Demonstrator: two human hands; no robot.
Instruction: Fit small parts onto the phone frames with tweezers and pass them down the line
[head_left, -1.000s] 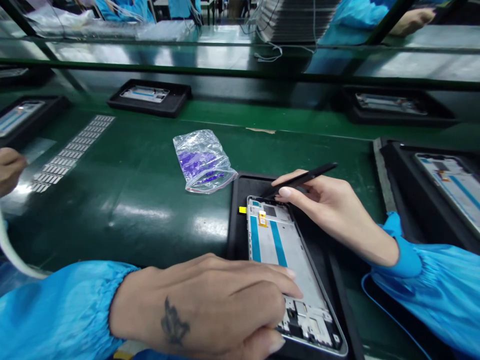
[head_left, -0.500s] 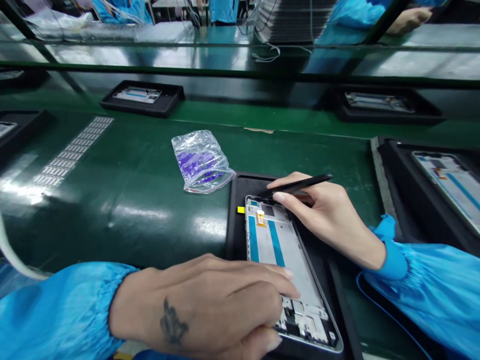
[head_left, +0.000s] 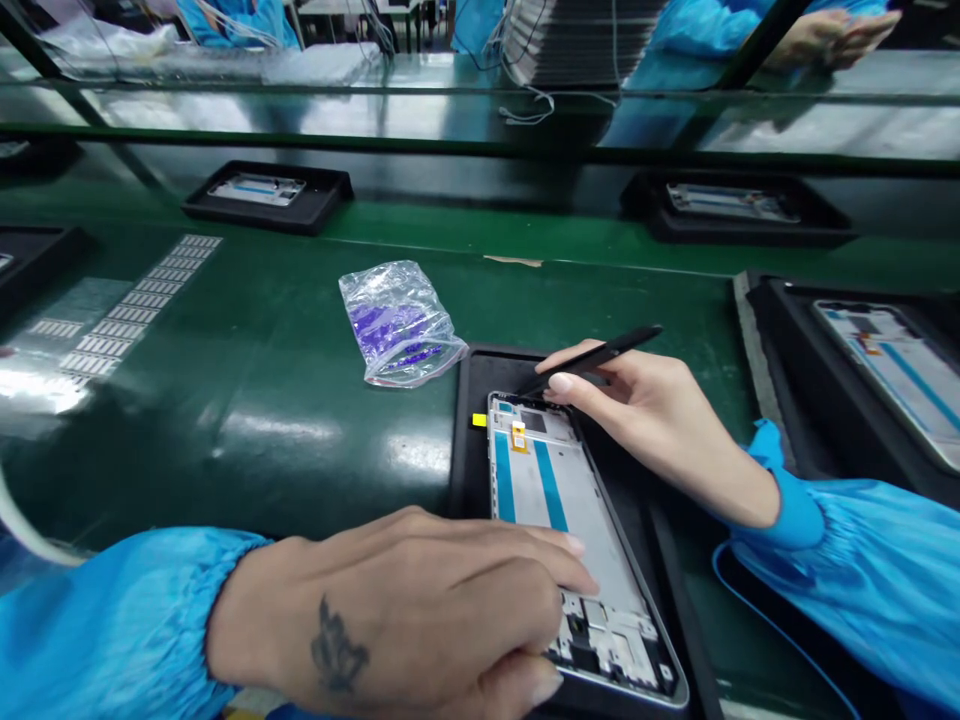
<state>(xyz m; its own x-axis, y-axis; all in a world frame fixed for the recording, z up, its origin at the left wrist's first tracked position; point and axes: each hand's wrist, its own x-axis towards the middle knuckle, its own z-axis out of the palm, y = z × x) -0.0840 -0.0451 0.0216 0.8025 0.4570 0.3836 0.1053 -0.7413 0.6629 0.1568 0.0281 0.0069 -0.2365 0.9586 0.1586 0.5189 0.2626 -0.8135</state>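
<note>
A phone frame (head_left: 592,530), silver with blue strips and a small orange flex piece, lies in a black tray (head_left: 474,480). My left hand (head_left: 420,600) holds the frame's lower part, fingers across its face and thumb at its near left edge. In my right hand (head_left: 637,400) is a slim black pen-like tool (head_left: 611,350), pinched between thumb and fingers. The tool points down at the frame's top edge; whether its tip touches is hard to make out. A yellow tab (head_left: 479,420) sticks out at the frame's upper left.
A clear zip bag (head_left: 405,325) with purple marking lies beyond the tray. Left of it is a strip of white labels (head_left: 142,305). Another tray with a phone frame (head_left: 892,360) stands at right; further trays (head_left: 330,200) line the back. A co-worker's hands (head_left: 825,40) show behind the rail.
The view has shifted slightly right. The tool in my right hand is tilted a little more steeply. My left hand stays on the frame. A co-worker's two hands have come together at upper right.
</note>
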